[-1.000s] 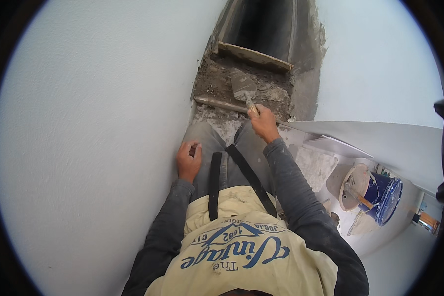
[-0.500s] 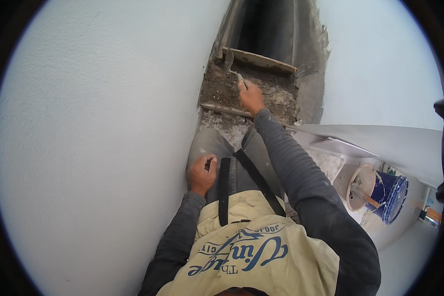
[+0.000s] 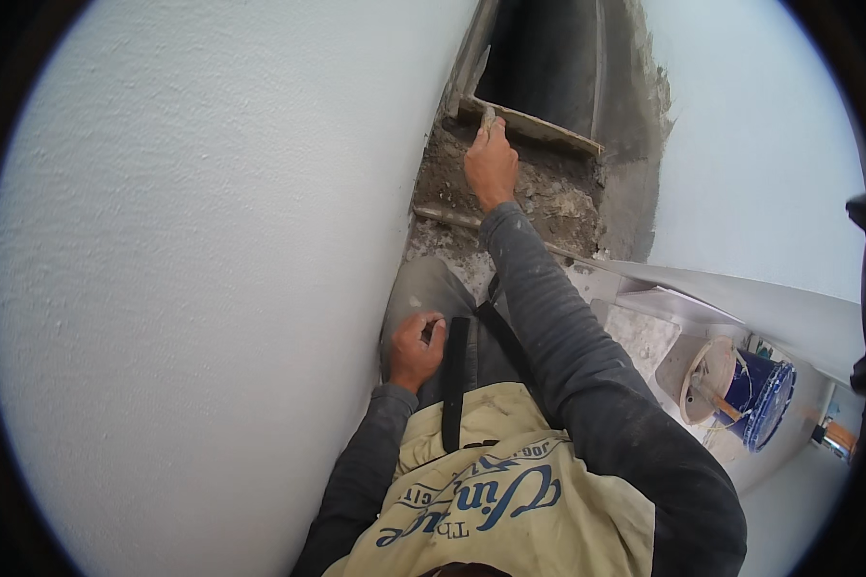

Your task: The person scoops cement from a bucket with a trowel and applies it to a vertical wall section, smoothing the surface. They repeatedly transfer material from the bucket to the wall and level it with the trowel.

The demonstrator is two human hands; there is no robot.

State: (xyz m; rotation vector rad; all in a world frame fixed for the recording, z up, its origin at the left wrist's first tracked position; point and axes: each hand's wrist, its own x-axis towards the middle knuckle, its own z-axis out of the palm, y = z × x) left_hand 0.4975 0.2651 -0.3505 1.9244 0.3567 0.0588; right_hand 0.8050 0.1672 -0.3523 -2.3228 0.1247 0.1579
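Observation:
My right hand (image 3: 492, 165) grips the handle of a trowel (image 3: 489, 117), its fingers closed around it. The trowel's narrow blade (image 3: 481, 69) points away from me, beside the left end of a thin wooden board (image 3: 548, 129). That board stands on edge across the far side of a rough, brownish mortar bed (image 3: 539, 183). Along the near side of the bed runs a pale strip (image 3: 447, 217). My left hand (image 3: 418, 352) rests on my left thigh, fingers curled, with nothing visible in them.
A white textured wall (image 3: 212, 240) rises close on my left. Beyond the board is a dark recess (image 3: 544, 58), with grey render (image 3: 635, 154) along its right side. To the right lie a blue bucket (image 3: 768, 404) and a pale container (image 3: 707, 370) with a wooden-handled tool (image 3: 726, 409).
My right hand has moved the trowel farther away, from over the mortar to the board's left end. The whole view has shifted slightly. My left hand stays on the thigh.

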